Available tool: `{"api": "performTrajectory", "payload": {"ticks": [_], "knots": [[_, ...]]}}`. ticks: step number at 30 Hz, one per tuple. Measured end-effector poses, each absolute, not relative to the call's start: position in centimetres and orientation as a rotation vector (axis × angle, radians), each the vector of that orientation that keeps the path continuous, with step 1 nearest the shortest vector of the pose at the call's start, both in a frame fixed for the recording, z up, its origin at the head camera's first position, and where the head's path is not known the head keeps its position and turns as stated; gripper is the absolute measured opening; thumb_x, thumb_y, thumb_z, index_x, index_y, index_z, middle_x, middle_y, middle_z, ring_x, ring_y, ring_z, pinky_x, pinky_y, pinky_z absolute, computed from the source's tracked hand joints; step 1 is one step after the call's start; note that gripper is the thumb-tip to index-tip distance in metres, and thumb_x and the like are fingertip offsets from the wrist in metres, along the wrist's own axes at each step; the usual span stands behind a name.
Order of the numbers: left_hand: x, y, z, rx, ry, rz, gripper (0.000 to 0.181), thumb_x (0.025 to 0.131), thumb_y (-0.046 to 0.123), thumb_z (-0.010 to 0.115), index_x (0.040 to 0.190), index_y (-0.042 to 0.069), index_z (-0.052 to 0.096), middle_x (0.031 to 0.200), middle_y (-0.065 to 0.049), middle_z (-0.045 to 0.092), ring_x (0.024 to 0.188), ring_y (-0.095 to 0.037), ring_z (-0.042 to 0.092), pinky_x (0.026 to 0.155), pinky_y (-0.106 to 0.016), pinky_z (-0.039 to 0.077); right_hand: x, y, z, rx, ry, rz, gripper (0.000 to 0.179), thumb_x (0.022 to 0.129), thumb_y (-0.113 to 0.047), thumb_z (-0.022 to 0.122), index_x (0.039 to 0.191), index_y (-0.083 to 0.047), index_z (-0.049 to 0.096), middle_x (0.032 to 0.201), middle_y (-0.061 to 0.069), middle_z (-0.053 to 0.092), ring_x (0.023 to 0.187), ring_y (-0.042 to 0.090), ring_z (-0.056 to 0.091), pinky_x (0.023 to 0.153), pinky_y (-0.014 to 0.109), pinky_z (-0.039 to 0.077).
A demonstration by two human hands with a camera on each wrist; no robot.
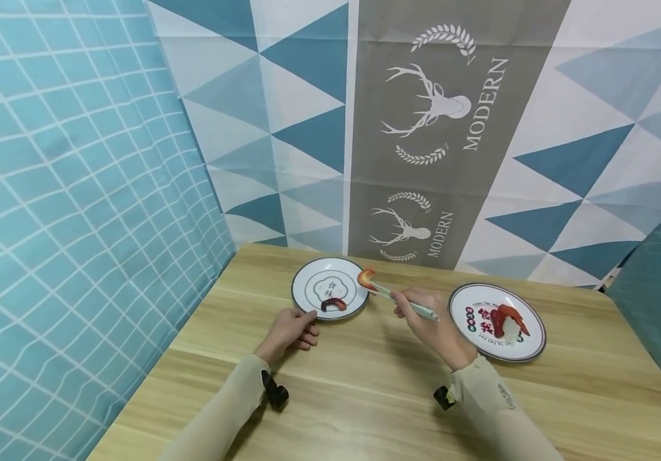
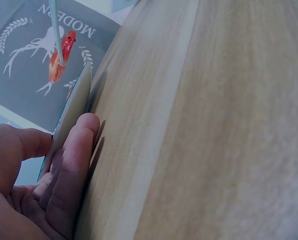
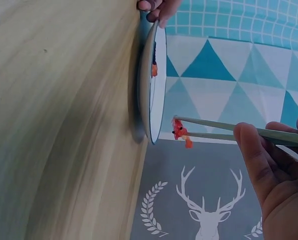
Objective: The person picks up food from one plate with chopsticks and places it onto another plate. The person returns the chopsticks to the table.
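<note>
My left hand (image 1: pixel 291 330) pinches the near rim of a white plate (image 1: pixel 307 282) with a dark edge, thumb on top and fingers beneath. In the left wrist view that plate (image 2: pixel 75 107) shows edge-on between thumb and fingers. A dark red curled food piece (image 1: pixel 333 304) lies on it. My right hand (image 1: pixel 425 317) holds pale green chopsticks (image 3: pixel 214 123), whose tips grip an orange-red shrimp (image 1: pixel 367 279). The right wrist view has the shrimp (image 3: pixel 179 130) in the air beside the plate's edge; from the head it overlaps the plate's right rim.
To the right stands a second white plate (image 1: pixel 463 304) with red lettering. On it are a dark red piece (image 1: pixel 497 320), an orange-red piece (image 1: pixel 512 312) and a white piece (image 1: pixel 511 333). The wooden table (image 1: pixel 353 397) ends at a patterned curtain (image 1: pixel 307 128) behind and a blue checked one (image 1: pixel 77 192) at left.
</note>
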State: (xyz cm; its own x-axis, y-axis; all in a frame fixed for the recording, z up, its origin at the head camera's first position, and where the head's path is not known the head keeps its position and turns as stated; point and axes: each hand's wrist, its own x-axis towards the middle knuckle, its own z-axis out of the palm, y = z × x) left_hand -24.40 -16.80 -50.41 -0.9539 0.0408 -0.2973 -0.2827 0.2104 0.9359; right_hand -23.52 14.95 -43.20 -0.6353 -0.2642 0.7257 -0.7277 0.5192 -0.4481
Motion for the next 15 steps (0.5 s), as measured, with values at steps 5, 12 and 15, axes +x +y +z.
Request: {"api": "performTrajectory", "payload": {"ticks": [5, 12, 15], "knots": [[-23.6, -17.6, -50.7, -0.274, 2.245, 1.805, 0.037, 0.106, 0.031, 0.058, 0.102, -0.005, 0.066, 0.082, -0.01, 0.073, 0.059, -0.013, 0.071, 0.054, -0.028, 0.063, -23.4, 13.9, -43.7, 0.865, -2.18, 1.105, 0.018, 0.097, -0.006, 0.07, 0.084, -0.013, 0.08, 0.07, -0.002, 0.073, 0.061, 0.006, 0.069, 0.059, 0.014, 0.056], [-24.3, -17.3, -50.5, -0.24, 2.242, 1.818, 0.039, 0.105, 0.034, 0.06, 0.102, -0.004, 0.068, 0.084, -0.011, 0.074, 0.059, -0.013, 0.071, 0.054, -0.028, 0.063, -23.7, 13.7, -43.7, 0.878, -2.199, 1.141, 0.02, 0.098, -0.005, 0.068, 0.082, -0.01, 0.079, 0.07, 0.0, 0.072, 0.06, 0.009, 0.068, 0.057, 0.014, 0.055], [-24.7, -16.8, -50.7, -0.213, 2.235, 1.814, 0.039, 0.105, 0.034, 0.059, 0.102, -0.004, 0.068, 0.083, -0.011, 0.074, 0.059, -0.012, 0.071, 0.055, -0.028, 0.063, -23.8, 14.0, -43.9, 0.885, -2.187, 1.124, 0.021, 0.097, -0.005, 0.069, 0.079, -0.012, 0.078, 0.068, -0.001, 0.071, 0.059, 0.007, 0.066, 0.057, 0.013, 0.054]]}}
